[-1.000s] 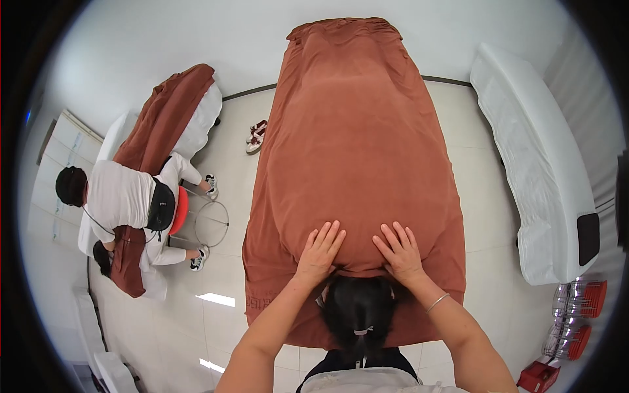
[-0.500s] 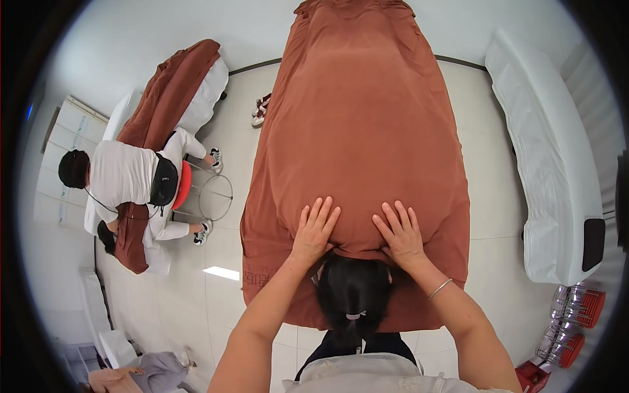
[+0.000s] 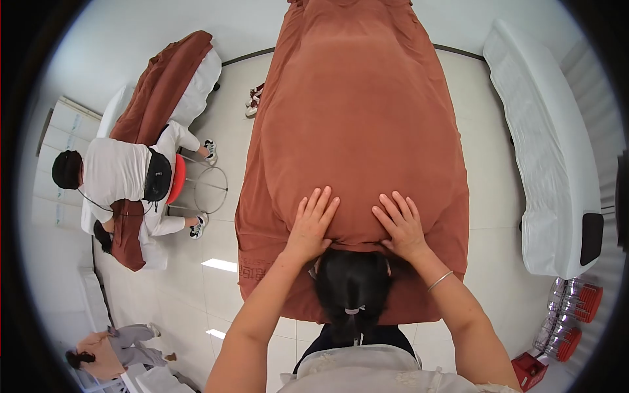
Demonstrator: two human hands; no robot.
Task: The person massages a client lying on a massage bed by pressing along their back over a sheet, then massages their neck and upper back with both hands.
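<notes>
A person lies on a massage bed under a reddish-brown sheet (image 3: 360,124). The dark-haired head (image 3: 354,281), its ponytail held by a light hair tie, points toward me. My left hand (image 3: 313,223) rests flat on the sheet over one upper shoulder, fingers spread and pointing away from me. On the other shoulder lies my right hand (image 3: 401,226), also open, with a thin bracelet (image 3: 439,281) around that wrist. Both thumbs angle inward near the base of the neck, where the sheet's edge is. Neither hand grasps anything.
At left, a person in white (image 3: 121,170) sits on a red stool (image 3: 177,178) beside another bed with a brown sheet (image 3: 160,88). A white-covered bed (image 3: 544,150) stands at right, near red-seated stools (image 3: 590,303). Another person (image 3: 105,354) is at lower left. Shoes (image 3: 253,103) lie on the floor.
The view has shifted slightly. My hands stay open on the shoulders with little change. The person at lower left has moved and shows more fully now.
</notes>
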